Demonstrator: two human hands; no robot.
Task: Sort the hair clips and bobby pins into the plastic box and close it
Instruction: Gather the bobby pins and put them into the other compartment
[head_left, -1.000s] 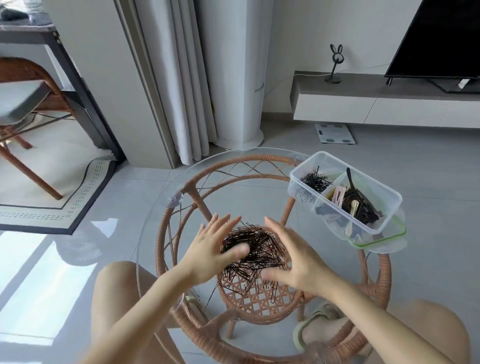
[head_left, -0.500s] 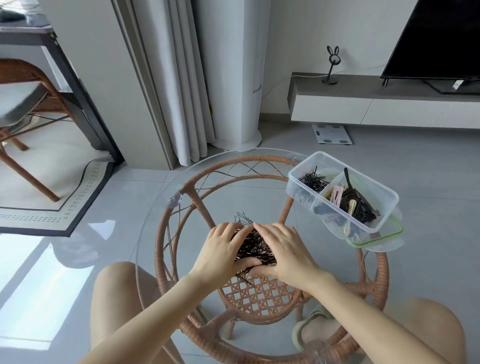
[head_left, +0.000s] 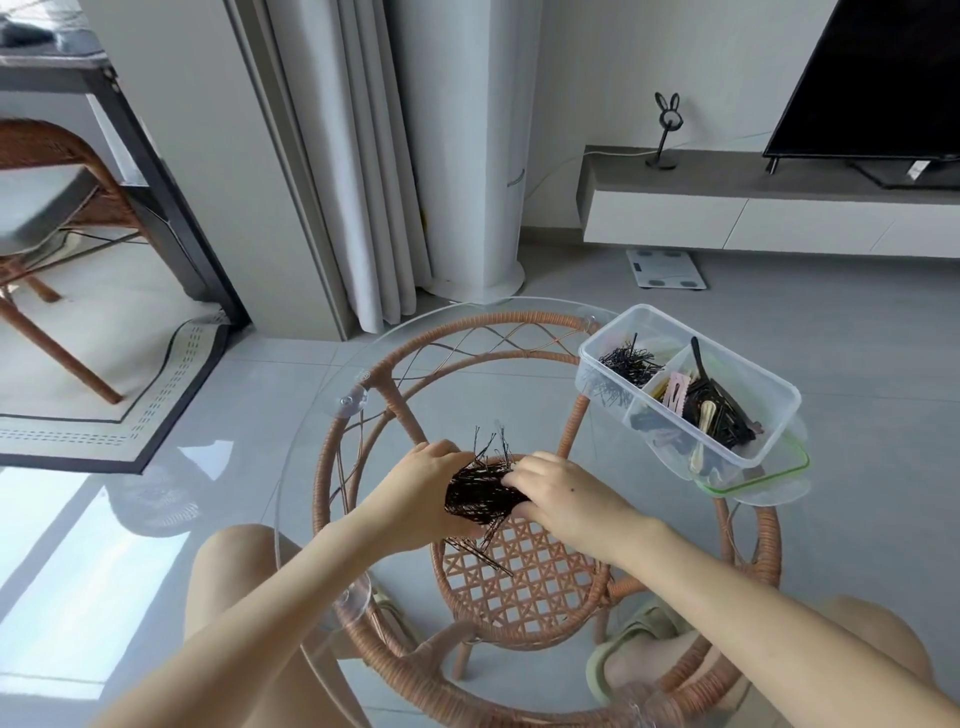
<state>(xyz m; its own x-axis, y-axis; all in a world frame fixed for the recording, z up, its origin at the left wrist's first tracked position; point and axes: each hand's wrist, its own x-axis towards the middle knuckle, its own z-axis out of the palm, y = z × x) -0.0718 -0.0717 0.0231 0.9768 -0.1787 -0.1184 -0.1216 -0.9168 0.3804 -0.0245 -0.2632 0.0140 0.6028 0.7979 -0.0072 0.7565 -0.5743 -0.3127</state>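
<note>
Your left hand (head_left: 415, 493) and right hand (head_left: 561, 493) both clamp bobby pin bundle (head_left: 480, 493) at table (head_left: 322, 467) centre; few strays beneath. Open plastic box (head_left: 769, 415) at 2 o'clock, hair clips (head_left: 711, 410) inside.

- Bundle of bobby pins (head_left: 480, 496): middle visible, both ends covered by left hand (head_left: 415, 499) and right hand (head_left: 563, 499).
- Fingertips of both hands buried in pins; grip not readable.
- Lid (head_left: 753, 480): mostly under plastic box (head_left: 769, 415), only green edge showing.
- Television (head_left: 878, 78): cut off at top and right edges.
- Both forearms run off bottom edge.
</note>
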